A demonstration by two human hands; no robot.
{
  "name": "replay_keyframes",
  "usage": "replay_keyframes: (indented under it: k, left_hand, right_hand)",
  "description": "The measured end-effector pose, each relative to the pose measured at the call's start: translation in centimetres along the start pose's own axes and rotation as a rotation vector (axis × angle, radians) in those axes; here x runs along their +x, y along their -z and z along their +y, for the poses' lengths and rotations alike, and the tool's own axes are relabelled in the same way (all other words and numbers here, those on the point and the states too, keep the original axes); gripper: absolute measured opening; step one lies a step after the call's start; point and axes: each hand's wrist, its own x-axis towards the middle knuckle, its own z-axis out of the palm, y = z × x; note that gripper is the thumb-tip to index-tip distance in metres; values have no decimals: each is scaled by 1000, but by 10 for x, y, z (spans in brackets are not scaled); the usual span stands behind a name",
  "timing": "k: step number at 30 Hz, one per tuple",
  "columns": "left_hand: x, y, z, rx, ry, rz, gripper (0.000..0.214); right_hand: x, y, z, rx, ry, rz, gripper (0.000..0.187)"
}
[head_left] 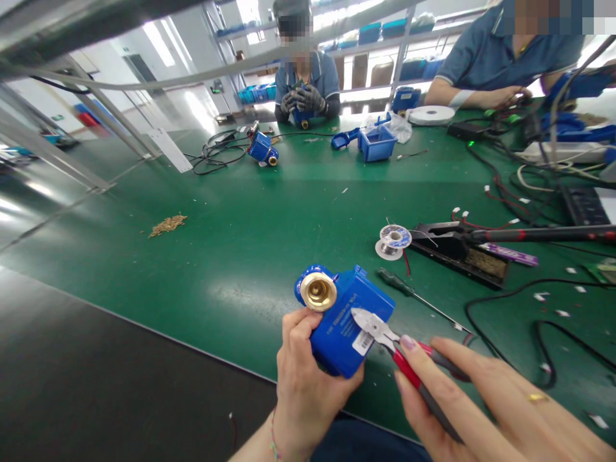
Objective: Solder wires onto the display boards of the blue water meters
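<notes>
My left hand grips a blue valve unit from below; its brass threaded opening faces up toward me. My right hand holds red-handled cutters whose metal jaws rest against the white label on the blue housing. Both hands hover over the near edge of the green table.
A green screwdriver, a solder spool and a black soldering stand lie to the right, with cables and wire scraps. Another blue valve and a blue bin sit farther back. Two people work at the far side.
</notes>
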Motion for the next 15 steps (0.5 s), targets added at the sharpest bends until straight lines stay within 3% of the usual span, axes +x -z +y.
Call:
replay_keyframes:
  k: [15]
  left_hand:
    - [-2,-1,-1,-17,16,1,57]
  right_hand:
    - [4,3,3,22,7,-3,17]
